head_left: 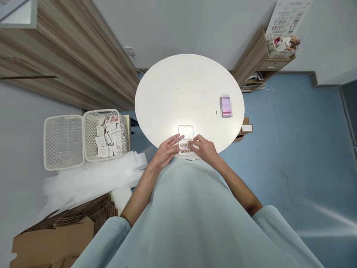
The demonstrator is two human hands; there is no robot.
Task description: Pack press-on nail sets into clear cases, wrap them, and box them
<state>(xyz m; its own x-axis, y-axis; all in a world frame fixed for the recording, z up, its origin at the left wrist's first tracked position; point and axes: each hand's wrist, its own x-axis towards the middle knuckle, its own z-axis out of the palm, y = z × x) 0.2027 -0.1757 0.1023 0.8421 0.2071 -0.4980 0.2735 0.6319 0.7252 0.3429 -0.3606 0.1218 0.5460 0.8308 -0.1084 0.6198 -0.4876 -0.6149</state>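
A small clear case (186, 141) lies at the near edge of a round white table (181, 96), its long axis running near to far, with its open lid on the far side and a tray of small brownish round pieces in two rows on the near side; their exact count is too small to tell. The left hand (167, 150) rests against the case's left side with fingers loosely spread, and the right hand (205, 148) lies on its right side, fingertips curled onto the tray. One blurred pink-and-purple object (225, 107) sits at the table's right. Left of the table stand two white mesh baskets (64, 139), one holding small packets (107, 136). Folded cardboard (55, 234) lies near left. The floor (292, 149) is blue.
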